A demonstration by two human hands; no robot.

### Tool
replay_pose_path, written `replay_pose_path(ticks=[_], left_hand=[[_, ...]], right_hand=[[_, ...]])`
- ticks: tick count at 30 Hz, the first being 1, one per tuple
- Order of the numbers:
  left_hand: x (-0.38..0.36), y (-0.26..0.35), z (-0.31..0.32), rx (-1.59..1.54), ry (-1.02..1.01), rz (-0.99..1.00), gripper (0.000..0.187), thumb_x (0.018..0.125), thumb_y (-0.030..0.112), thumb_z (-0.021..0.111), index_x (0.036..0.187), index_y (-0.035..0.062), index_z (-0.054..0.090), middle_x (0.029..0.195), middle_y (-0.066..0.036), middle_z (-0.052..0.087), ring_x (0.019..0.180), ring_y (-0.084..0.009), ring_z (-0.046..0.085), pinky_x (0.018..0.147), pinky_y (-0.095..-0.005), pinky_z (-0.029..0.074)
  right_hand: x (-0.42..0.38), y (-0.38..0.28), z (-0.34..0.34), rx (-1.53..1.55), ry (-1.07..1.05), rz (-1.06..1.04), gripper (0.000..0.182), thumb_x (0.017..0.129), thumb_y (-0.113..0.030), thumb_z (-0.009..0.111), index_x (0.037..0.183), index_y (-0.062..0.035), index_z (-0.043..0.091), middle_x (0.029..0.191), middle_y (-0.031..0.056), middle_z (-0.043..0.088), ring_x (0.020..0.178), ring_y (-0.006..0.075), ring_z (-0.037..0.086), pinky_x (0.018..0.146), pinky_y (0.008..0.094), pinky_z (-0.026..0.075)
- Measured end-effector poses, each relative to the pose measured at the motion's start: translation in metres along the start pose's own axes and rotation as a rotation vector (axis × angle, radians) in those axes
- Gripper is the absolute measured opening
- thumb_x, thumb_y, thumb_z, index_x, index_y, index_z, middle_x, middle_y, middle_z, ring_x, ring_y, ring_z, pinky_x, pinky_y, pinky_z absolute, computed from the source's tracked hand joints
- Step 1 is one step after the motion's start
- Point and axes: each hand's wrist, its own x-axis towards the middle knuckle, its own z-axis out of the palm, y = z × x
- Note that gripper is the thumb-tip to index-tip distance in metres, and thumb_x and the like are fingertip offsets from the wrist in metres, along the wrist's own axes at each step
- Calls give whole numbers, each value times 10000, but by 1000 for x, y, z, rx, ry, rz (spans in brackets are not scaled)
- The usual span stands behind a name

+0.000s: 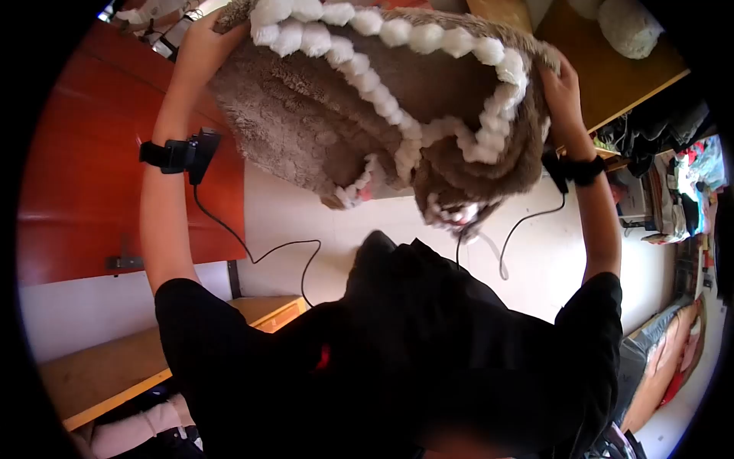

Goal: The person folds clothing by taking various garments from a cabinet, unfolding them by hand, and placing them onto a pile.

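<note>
Near a big red panel point(99, 153), the left hand point(212, 34) and right hand point(560, 88) grip the sides of a fuzzy brown cloth point(440, 84), up between them. Looks like spreading it; next needs an even pull

The top edge of the view cuts off part of the brown plush cloth point(451, 88), whose folds hide fingers of the left hand point(208, 38) and of the right hand point(563, 90). The pink and white bits in its lower folds are too small to tell. A thin cable point(319, 243) vanishes behind the black shirt point(428, 344), where a red mark point(325, 356) is unreadable. The dark round border crops the red panel point(130, 153) and the pink fabric point(138, 432); a bright heap point(703, 164) at right is washed out.
</note>
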Motion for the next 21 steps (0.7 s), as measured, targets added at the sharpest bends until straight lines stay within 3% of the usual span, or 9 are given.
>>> replay_pose_path(ticks=[5, 7, 9, 11, 14, 15, 18, 20, 21], left_hand=[[7, -3, 16, 88, -119, 113, 409, 800, 289, 619, 1096, 14, 559, 961, -164, 628, 882, -265, 608, 733, -350, 461], [9, 12, 17, 9, -145, 131, 364, 788, 243, 619, 1064, 11, 573, 911, -171, 630, 823, -262, 619, 703, -329, 468], [9, 3, 18, -60, -154, 163, 321, 775, 197, 619, 1032, 8, 588, 861, -177, 632, 765, -259, 630, 674, -308, 475], [-3, -29, 31, -248, -414, -18, 307, 742, 165, 618, 992, -11, 595, 810, -197, 615, 716, -246, 615, 650, -316, 471], [-45, -8, 12, -321, -705, 67, 299, 640, 82, 623, 928, 0, 614, 773, -206, 589, 656, -283, 587, 613, -323, 463], [-54, 3, 8, -430, -725, 177, 308, 608, 62, 626, 910, 3, 617, 762, -209, 582, 641, -301, 578, 604, -326, 461], [-80, -14, 15, -533, -881, -95, 291, 583, 41, 637, 870, -5, 610, 742, -217, 567, 644, -364, 546, 599, -332, 460], [-94, -36, 36, -450, -781, -29, 263, 581, 48, 641, 832, -19, 600, 751, -230, 554, 672, -396, 528, 598, -340, 457], [-105, -54, 54, -529, -839, -102, 249, 581, 55, 645, 807, -29, 586, 735, -236, 541, 661, -409, 511, 583, -352, 451]], right_hand=[[66, -10, -2, -180, -78, 91, 271, 888, -197, 530, 1060, 2, 597, 938, 38, 635, 887, 84, 542, 803, 235, 423], [76, -49, 16, -163, -75, 147, 194, 846, -161, 561, 931, 7, 514, 764, 70, 544, 692, 134, 515, 622, 299, 442], [111, -39, -20, 56, -760, 97, 306, 836, -131, 558, 1096, -7, 455, 917, 124, 557, 818, 179, 545, 712, 323, 453], [104, -22, 10, -179, -237, 36, 304, 902, -216, 503, 1093, 2, 591, 983, 45, 638, 918, 79, 542, 820, 239, 418], [73, -44, 17, -274, -533, 159, 403, 849, -379, 585, 786, 15, 638, 677, -27, 589, 640, 36, 481, 591, 214, 430], [74, -41, 4, -428, -782, 309, 387, 787, -369, 660, 837, 14, 641, 709, 19, 623, 660, 80, 539, 611, 252, 444], [54, -28, 3, -316, -999, 99, 451, 695, -363, 741, 935, 1, 627, 776, 83, 647, 700, 161, 596, 652, 292, 464], [57, -40, 24, -380, -1386, 387, 543, 628, -325, 788, 1032, -17, 594, 862, 118, 649, 748, 219, 618, 701, 314, 478], [62, -46, 33, -376, -1378, 401, 543, 628, -325, 788, 1032, -17, 594, 862, 118, 649, 748, 219, 618, 701, 314, 478]])
